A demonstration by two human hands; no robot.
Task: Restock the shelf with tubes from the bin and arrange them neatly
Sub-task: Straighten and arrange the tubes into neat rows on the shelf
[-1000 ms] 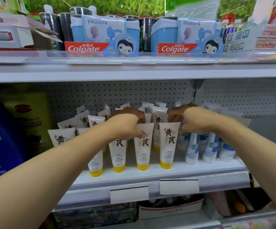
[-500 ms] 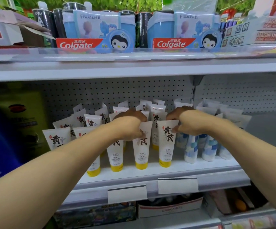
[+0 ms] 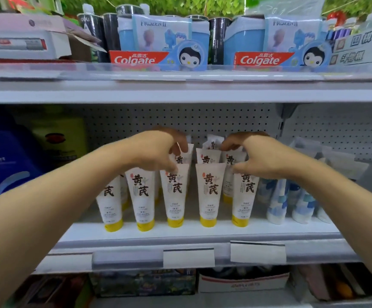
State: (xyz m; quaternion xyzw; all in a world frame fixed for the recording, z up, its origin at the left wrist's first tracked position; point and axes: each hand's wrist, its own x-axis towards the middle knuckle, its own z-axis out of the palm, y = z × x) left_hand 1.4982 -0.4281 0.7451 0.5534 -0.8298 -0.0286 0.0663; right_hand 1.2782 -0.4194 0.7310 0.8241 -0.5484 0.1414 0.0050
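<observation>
Right now the white tubes with yellow caps are standing cap-down in rows on the middle shelf, with five lined up along its front edge and more ranked behind them toward the pegboard back wall. Both hands are reaching into the second and third rows. The left hand is curling its fingers over the crimped top of a tube in the second row, its thumb pressing near the top of the front tube below; it looks to be pinching that rear tube, though the fingertips are partly hidden. The right hand is hooking its fingers over the top of a rear tube toward the right end of the group, thumb lying against the front-row tube there, so it is gripping rather than spread.

Just beside the group, toward the shelf's right end, blue-and-white tubes are standing upright. Toward the left end a dark blue pack and a yellow-green one are sitting. Blank price tags are hanging along the shelf's front rail. On the upper shelf, Colgate boxes are resting in front of blue Frozen II sets.
</observation>
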